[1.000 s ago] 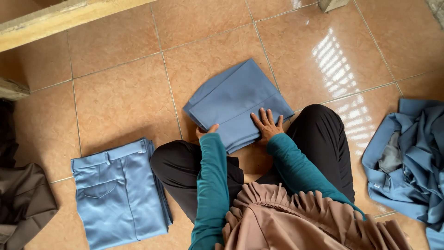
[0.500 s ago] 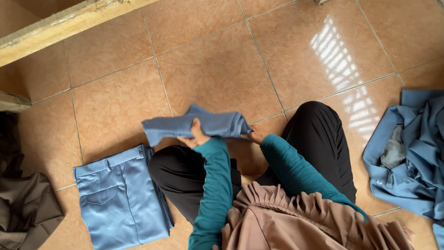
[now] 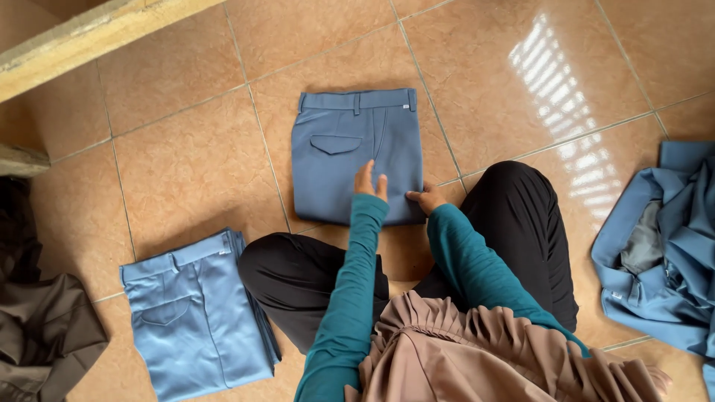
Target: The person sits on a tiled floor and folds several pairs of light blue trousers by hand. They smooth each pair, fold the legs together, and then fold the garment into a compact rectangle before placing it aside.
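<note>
Folded blue trousers (image 3: 357, 152) lie flat on the tiled floor (image 3: 186, 164), centre of the frame, just in front of your knees. Waistband faces the top of the frame; a back pocket with a flap shows in the upper left part of the fold.

Your left hand (image 3: 370, 181) rests palm down on the lower middle of the trousers, fingers stretched and flat, gripping nothing. Your right hand (image 3: 426, 199) sits at the lower right corner of the same fold, fingers curled onto the edge of the cloth; whether it pinches the fabric or only presses it, you cannot tell from here. Both teal sleeves reach forward from the bottom of the frame.

You sit cross-legged in black trousers, brown pleated cloth over your lap at bottom centre.

Lower left of the frame: a stack of folded lighter blue trousers (image 3: 197, 313), just beside your left knee, well apart from the piece under your hands. Far lower left edge: a dark brown garment (image 3: 45, 335), crumpled. Right edge: a loose heap of blue clothes (image 3: 663, 253), unfolded, near your right knee. Upper left corner: a pale wooden beam (image 3: 89, 37) runs slantwise across the floor.
</note>
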